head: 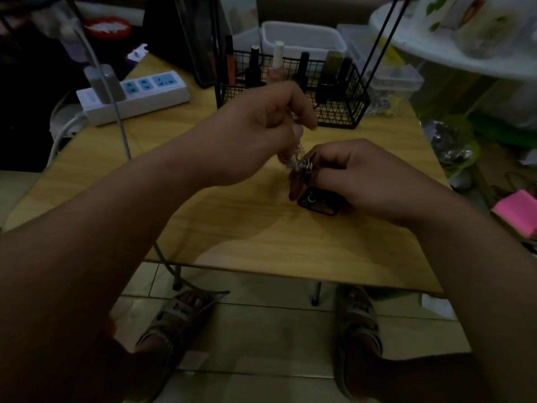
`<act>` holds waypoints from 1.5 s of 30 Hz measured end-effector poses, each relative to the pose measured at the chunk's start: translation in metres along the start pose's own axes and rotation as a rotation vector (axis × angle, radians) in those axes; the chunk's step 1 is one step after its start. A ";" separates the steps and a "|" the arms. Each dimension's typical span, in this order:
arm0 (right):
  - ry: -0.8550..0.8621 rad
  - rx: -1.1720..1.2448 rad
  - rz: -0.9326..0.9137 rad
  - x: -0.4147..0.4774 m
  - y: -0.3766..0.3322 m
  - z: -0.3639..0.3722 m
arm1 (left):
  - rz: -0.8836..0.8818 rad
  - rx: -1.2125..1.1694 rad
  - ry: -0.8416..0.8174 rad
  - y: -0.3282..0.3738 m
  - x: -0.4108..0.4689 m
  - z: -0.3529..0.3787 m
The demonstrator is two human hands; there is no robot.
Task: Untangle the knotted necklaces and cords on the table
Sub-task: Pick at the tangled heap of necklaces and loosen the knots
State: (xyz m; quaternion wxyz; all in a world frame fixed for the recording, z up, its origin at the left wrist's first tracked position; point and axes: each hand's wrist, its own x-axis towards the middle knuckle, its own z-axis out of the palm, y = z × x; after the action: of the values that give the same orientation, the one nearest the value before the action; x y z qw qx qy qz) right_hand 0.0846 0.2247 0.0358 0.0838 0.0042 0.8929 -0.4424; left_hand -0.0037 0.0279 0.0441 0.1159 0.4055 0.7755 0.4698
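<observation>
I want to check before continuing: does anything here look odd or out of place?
Only the tangle itself: silver chain and dark cord are bunched in one clump between the left hand and right hand, above the table. Nothing looks spilled or broken.

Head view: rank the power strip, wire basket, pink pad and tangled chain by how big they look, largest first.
1. wire basket
2. power strip, close to the basket in spread, so these two are unsure
3. pink pad, cut by the frame edge
4. tangled chain, nearest but smallest
</observation>
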 end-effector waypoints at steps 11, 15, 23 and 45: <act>0.296 0.078 0.115 -0.004 -0.010 0.028 | -0.176 -0.281 0.046 0.004 0.006 -0.003; 0.362 0.137 0.109 -0.004 -0.016 0.044 | -0.128 -0.262 0.026 0.009 0.008 0.000; 0.222 0.355 0.043 -0.008 -0.006 0.025 | -0.104 0.077 0.261 0.002 0.010 -0.007; 0.441 0.354 0.051 -0.009 0.000 0.002 | -0.119 0.151 -0.031 0.000 0.000 0.000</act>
State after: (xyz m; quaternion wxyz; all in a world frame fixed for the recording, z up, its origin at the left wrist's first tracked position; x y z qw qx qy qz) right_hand 0.0940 0.2236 0.0354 -0.1033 0.1372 0.7980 -0.5777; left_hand -0.0039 0.0277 0.0443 0.1247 0.3734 0.8296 0.3960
